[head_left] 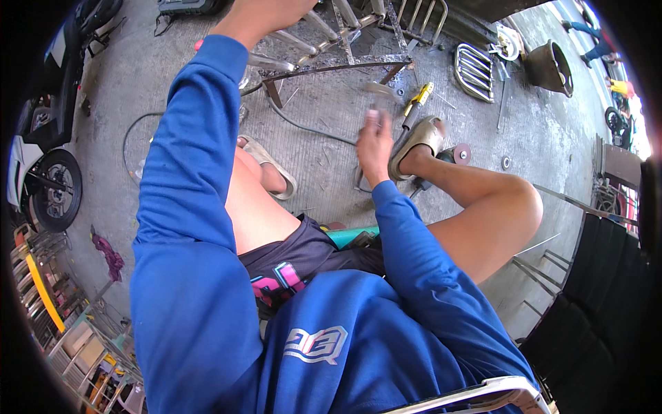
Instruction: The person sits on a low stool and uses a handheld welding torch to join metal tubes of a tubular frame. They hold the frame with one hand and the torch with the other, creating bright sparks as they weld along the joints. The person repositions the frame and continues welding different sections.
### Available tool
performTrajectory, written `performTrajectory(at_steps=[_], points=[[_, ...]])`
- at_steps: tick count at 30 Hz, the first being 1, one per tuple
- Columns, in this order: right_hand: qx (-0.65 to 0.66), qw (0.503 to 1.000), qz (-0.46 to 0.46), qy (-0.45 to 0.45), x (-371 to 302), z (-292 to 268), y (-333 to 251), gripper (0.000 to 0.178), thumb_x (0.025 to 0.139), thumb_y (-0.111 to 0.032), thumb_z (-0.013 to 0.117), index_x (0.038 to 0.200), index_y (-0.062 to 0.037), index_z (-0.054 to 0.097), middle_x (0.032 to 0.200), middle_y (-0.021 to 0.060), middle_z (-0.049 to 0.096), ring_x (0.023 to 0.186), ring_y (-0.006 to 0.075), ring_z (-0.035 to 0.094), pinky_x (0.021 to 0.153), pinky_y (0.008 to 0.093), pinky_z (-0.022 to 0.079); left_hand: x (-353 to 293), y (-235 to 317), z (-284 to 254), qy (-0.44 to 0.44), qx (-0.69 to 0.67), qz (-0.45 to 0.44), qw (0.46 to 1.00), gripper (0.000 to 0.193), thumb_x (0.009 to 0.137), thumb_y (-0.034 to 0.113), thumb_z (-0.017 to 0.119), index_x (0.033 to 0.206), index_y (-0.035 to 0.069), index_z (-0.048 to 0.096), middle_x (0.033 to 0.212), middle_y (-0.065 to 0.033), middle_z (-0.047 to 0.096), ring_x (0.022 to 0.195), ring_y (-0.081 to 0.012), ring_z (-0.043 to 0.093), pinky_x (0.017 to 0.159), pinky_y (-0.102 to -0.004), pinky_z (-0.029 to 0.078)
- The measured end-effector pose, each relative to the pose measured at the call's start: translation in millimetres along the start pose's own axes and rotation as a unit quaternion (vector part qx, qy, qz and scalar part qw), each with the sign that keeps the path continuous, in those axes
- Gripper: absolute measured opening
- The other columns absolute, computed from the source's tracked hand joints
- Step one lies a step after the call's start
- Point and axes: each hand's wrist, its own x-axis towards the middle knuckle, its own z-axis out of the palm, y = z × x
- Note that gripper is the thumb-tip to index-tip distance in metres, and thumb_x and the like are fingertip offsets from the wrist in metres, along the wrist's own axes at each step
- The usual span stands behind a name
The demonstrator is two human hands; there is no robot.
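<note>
My left hand (269, 15) reaches out over a frame of shiny metal tubes (270, 63); its fingers run out at the upper edge, so their grip is hidden. The tubes rest on a rusty angle-iron stand (338, 68) on the concrete floor. In front of me my right hand (376, 148) is closed round what looks like a hammer (383, 90), its head smeared by motion. Close by on the right lies a yellow-and-black electrode holder (418, 100). Beside my right foot an angle grinder's brown disc (461, 154) shows, its body partly hidden behind my leg.
A grey cable (303, 127) winds across the floor. At the far right are a bent-tube rack (474, 72) and a dark bucket (549, 67). A motorcycle (52, 186) stands on the left, metal racks (89, 352) behind it. Other people (596, 41) are farther off.
</note>
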Motion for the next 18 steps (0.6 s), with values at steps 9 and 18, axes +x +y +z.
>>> performTrajectory(at_steps=[9,18], points=[[-0.122,0.932,-0.319,-0.117,-16,64,-91,0.046,0.106,-0.033,0.062,0.142,-0.0048,0.056,0.087,0.0273,0.072,0.082,0.0475,0.071,0.072,0.0502,0.055,2,-23,-8,0.033,-0.042,0.023,0.998,0.067,0.101,0.059,0.061,0.136,0.002,0.057,0.110,-0.0294,0.072,0.105,-0.0496,0.068,0.089,-0.0545,0.054],[-0.257,0.928,-0.239,-0.127,1,82,-72,0.036,0.110,-0.039,0.053,0.112,-0.0033,0.052,0.080,0.0295,0.068,0.076,0.0536,0.067,0.065,0.0601,0.049,5,-33,0,0.051,-0.056,0.031,0.997,0.057,0.101,0.052,0.063,0.131,0.005,0.054,0.097,-0.0301,0.071,0.096,-0.0504,0.069,0.082,-0.0569,0.053]])
